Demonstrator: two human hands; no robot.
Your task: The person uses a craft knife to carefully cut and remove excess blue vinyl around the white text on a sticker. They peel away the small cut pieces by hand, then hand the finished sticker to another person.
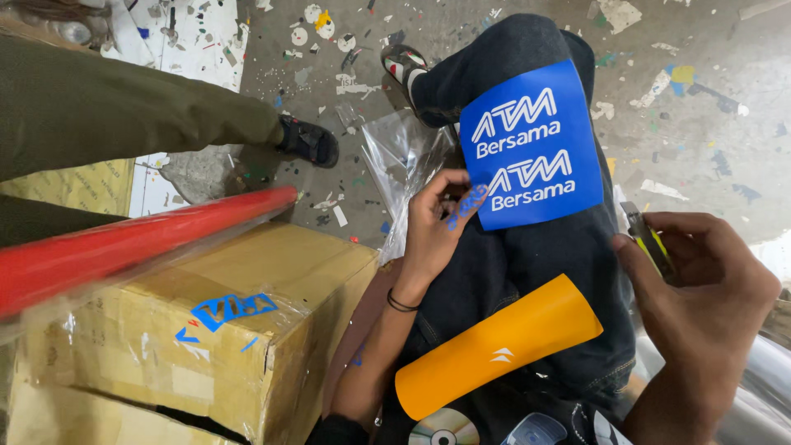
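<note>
A blue vinyl sheet [535, 144] with white cut lettering lies on my raised knee in dark jeans. My left hand [432, 235] rests at the sheet's lower left edge, fingers pinching a crumpled strip of peeled blue vinyl [465, 206]. Over to the right, my right hand [700, 288] is closed around a small cutter knife [647, 239] with a yellow body, beside the sheet. A curled orange sheet [498, 346] lies across my lap below the blue one.
A cardboard box [198, 346] with blue vinyl scraps stuck on it stands at left, a red wrapped roll [140, 243] across it. Another person's leg and sandalled foot [309, 142] are at upper left. A clear plastic bag [404, 161] and scraps litter the concrete floor.
</note>
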